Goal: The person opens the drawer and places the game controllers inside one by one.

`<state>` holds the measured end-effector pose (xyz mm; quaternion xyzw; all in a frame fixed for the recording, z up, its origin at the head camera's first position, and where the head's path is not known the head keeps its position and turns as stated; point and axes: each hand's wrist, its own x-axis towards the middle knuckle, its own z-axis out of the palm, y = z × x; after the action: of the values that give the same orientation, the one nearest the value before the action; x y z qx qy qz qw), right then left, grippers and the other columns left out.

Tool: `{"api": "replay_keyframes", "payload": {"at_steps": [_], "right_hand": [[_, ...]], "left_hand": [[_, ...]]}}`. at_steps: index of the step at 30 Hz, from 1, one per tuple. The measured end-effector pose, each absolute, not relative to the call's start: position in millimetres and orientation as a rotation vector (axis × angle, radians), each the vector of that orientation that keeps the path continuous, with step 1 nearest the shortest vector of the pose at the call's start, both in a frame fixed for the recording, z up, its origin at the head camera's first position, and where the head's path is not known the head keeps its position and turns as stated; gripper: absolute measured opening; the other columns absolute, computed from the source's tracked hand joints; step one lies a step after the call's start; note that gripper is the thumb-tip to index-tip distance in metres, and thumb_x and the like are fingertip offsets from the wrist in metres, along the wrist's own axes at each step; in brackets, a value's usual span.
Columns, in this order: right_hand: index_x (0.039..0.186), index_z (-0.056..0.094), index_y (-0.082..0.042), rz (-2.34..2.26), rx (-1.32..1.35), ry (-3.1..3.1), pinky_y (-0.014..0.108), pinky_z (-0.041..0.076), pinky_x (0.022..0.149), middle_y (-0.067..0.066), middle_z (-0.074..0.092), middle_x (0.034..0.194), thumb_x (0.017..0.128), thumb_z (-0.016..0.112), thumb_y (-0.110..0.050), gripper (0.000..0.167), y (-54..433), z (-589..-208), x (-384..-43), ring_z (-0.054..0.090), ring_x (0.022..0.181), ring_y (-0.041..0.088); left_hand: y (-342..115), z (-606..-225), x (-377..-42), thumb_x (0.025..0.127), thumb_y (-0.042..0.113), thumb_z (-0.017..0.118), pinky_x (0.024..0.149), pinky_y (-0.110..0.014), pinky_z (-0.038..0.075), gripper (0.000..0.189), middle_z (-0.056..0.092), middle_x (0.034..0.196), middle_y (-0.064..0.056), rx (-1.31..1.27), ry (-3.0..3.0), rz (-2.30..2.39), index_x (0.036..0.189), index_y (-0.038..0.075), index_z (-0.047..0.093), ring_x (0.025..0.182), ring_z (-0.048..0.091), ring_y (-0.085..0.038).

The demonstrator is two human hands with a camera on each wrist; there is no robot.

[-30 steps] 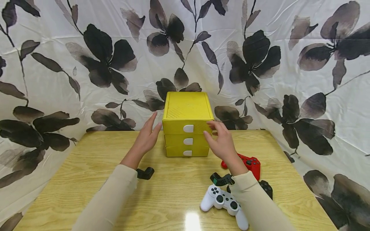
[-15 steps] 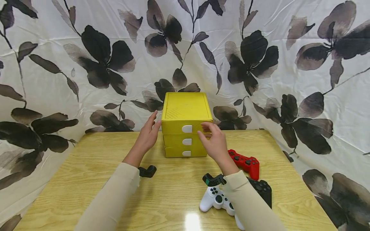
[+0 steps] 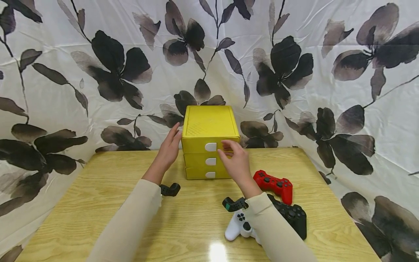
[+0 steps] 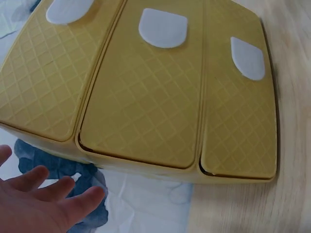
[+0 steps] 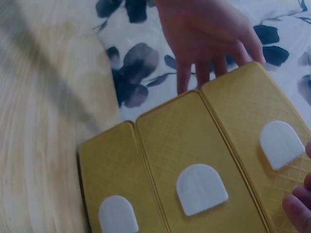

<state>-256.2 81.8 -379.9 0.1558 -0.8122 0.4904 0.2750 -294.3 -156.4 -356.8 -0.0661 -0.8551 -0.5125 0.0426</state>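
A yellow three-drawer box (image 3: 209, 122) stands at the back of the table, each drawer front bearing a white tab handle. All its drawers are closed. My left hand (image 3: 167, 151) is upright at the box's left side, fingers extended, fingertips right by the side wall; the left wrist view catches these fingers (image 4: 80, 204) at lower left. In front of the top drawer, my right hand (image 3: 236, 160) has its fingers loosely bent just right of the top handle (image 3: 211, 147). In the right wrist view its fingertips (image 5: 299, 206) come in at the edge, a little away from that handle.
Right of the box lie a red game controller (image 3: 274, 186), a black one (image 3: 294, 216) and a white one (image 3: 233, 227), the last two partly under my right sleeve in view. A floral cloth (image 3: 131, 22) hangs behind the wooden table (image 3: 98, 203).
My right hand has moved left across the top drawer's front, up close to its handle. My left hand has come slightly nearer the box's side. More of the red and black controllers shows.
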Motion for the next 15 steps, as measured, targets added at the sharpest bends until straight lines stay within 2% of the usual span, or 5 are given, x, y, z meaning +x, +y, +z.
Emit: {"api": "replay_keyframes", "payload": {"at_steps": [5,15], "right_hand": [[0.112,0.067,-0.004,1.349,0.423,-2.143,0.033,0.059,0.081,0.013,0.068,0.102,0.085,0.074,-0.008,0.028,75.6,-380.7,-257.1,0.070,0.091,0.025],[0.110,0.068,-0.006,1.361,0.409,-2.122,0.031,0.060,0.076,0.011,0.069,0.100,0.086,0.074,-0.010,0.025,66.1,-380.9,-261.0,0.070,0.091,0.023]], "left_hand": [[-153.8,-355.6,-301.7,0.103,0.055,0.025,0.110,-0.061,0.034,0.056,0.013,0.164,-0.003,-0.210,-2.547,-1.791,0.155,0.040,0.009,0.149,0.020,-0.030],[-151.0,-350.4,-307.3,0.104,0.051,0.025,0.107,-0.063,0.036,0.052,0.009,0.164,0.001,-0.228,-2.545,-1.848,0.153,0.045,0.010,0.149,0.019,-0.030]]}}
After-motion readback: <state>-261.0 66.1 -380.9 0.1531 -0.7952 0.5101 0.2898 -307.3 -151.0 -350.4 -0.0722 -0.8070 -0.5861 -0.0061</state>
